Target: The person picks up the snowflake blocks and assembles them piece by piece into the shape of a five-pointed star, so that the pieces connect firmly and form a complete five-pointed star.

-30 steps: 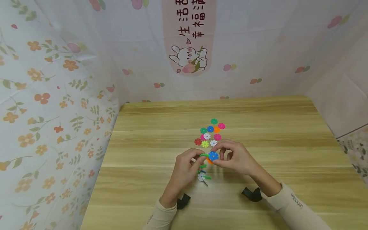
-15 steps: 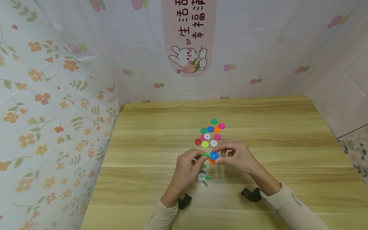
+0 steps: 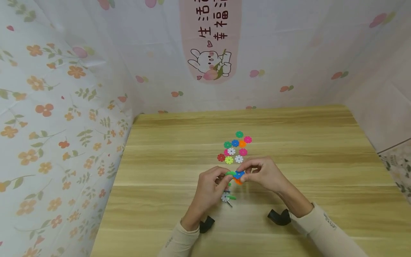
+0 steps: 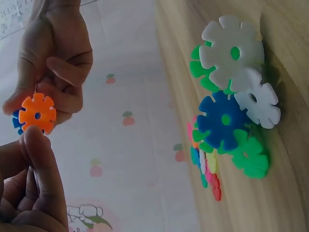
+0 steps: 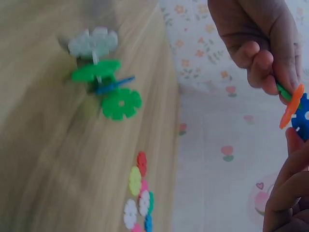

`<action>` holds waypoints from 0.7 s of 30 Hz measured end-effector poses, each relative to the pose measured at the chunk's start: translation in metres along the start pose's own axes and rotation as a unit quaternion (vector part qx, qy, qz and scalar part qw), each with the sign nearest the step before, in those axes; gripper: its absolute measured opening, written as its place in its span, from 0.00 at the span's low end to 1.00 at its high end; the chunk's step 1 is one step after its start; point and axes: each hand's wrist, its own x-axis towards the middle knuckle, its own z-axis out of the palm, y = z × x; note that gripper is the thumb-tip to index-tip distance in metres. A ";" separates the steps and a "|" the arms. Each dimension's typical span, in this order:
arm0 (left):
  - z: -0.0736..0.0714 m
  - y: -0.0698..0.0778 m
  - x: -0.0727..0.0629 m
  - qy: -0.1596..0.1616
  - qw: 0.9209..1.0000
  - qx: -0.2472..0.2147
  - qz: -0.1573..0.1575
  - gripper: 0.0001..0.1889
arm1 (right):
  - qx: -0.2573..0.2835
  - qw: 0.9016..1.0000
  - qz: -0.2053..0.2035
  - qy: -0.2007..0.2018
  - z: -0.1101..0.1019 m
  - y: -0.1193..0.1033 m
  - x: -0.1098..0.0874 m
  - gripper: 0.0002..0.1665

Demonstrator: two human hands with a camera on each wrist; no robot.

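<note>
Above the wooden table, my left hand (image 3: pixel 208 187) pinches a green notched flower disc (image 3: pixel 230 173) between thumb and fingers. Facing it, my right hand (image 3: pixel 264 175) pinches a blue flower disc (image 3: pixel 239 175) by its edge. An orange flower disc (image 4: pixel 44 108) sits with these two; in the right wrist view the green disc (image 5: pixel 284 93) meets it, and the blue disc (image 5: pixel 300 123) lies against its other side. Whether the blue one is slotted in, I cannot tell. Beneath my left hand stands a joined cluster of white (image 4: pixel 219 58), blue (image 4: pixel 210 123) and green discs (image 4: pixel 251 157).
Several loose flower discs lie flat beyond my hands, among them red (image 3: pixel 221 157), yellow (image 3: pixel 229 160), white (image 3: pixel 239 159) and orange (image 3: pixel 242 144) ones. Black wrist pieces (image 3: pixel 279 217) show near both sleeves. A patterned cloth (image 3: pixel 154 64) hangs behind the table (image 3: pixel 160 153).
The blue disc has tilted from facing up to a flatter angle and lies closer to the green one. My right hand has shifted slightly left. The loose discs stay put.
</note>
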 end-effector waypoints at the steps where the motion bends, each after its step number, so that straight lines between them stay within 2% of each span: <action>1: 0.000 0.000 0.000 0.004 1.000 -0.004 -0.008 0.04 | -0.007 1.000 0.003 0.002 0.001 -0.001 0.000 0.11; 7: -0.002 -0.005 -0.001 0.009 0.997 -0.018 -0.080 0.05 | -0.065 0.998 -0.002 0.027 0.004 -0.001 0.004 0.17; 14: -0.007 -0.015 -0.004 0.024 0.982 -0.016 -0.188 0.10 | -0.134 0.988 -0.033 0.065 0.001 0.014 0.002 0.26; 18: -0.008 -0.022 -0.007 0.019 0.976 -0.016 -0.217 0.12 | -0.141 0.985 -0.036 0.091 -0.006 0.020 0.000 0.27; 21: -0.007 -0.032 -0.008 0.011 0.969 -0.036 -0.244 0.13 | -0.125 0.987 -0.023 0.101 -0.012 0.030 0.000 0.25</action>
